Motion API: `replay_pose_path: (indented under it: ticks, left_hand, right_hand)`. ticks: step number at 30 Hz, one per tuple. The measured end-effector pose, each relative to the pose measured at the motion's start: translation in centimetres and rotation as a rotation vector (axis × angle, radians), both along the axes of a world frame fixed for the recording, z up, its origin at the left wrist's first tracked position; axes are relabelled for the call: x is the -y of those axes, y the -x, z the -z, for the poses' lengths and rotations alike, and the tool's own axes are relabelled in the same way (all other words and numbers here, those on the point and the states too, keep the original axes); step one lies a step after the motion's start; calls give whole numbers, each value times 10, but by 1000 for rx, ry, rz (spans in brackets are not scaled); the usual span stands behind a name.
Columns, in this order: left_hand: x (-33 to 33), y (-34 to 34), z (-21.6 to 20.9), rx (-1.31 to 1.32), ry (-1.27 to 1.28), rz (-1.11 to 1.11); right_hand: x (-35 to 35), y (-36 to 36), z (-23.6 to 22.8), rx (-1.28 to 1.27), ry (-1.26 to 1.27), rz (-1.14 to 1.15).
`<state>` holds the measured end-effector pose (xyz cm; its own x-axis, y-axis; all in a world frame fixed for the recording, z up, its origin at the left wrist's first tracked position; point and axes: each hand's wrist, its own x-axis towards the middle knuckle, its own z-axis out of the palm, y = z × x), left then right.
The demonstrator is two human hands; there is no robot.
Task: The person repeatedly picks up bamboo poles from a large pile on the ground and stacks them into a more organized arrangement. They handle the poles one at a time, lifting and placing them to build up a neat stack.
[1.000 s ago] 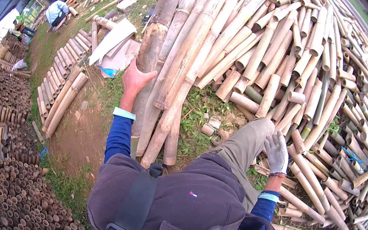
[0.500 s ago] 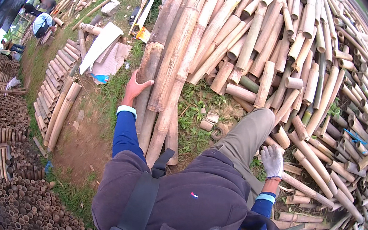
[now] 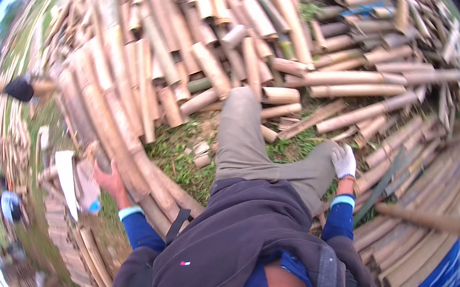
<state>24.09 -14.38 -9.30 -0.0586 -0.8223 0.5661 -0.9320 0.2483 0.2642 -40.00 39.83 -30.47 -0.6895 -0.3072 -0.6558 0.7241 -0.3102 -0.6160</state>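
Bamboo heap [image 3: 215,31]: the biggest thing I have in view, dry tan culms cut to many lengths, hollow-ended and jumbled across the top.
Bamboo stack [image 3: 431,251]: long, smooth lengths curving away on my right.
Long bamboo poles [image 3: 116,143]: lying side by side on my left, partly under and just beside the left hand; thick, ringed with nodes, mottled brown. I judge them stiff and fairly heavy, slick between nodes, liable to roll or split; I'd take hold near mid-length, close to a node.
Blue sheet [image 3: 439,281]: thin, crumpled plastic, limp at the far right.
White sheet [image 3: 66,180]: flat, pale, long and tapering.
Left hand [image 3: 112,180]: bare, thumb parted from the fingers, not closed around anything; blur hides whether it touches a pole.
Right hand [image 3: 344,161]: knit-gloved, loosely open by the right knee, holding nothing I can see.
Short offcuts [image 3: 201,154]: stubby, pale bits on the grass.
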Motion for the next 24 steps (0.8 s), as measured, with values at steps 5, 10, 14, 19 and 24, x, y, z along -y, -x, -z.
replay_pose_path:
  ticks: [5, 10, 14, 19, 24]
  left_hand:
    - [-44, 109, 27, 32, -198, 268]
    - [-73, 253, 35, 90, -477, 667]
    - [-94, 319, 25, 202, -441, 841]
    - [-114, 368, 9, 305, -489, 921]
    - [-135, 389, 9, 304, -552, 913]
  right_hand:
    - [-64, -12, 48, 84, -428, 301]
    - [-153, -31, 101, -5, -1107, 196]
    - [-131, -8, 77, -117, -1396, 117]
    - [-152, 35, 47, -60, -1663, 116]
    - [-177, -1, 46, 133, -1625, 81]
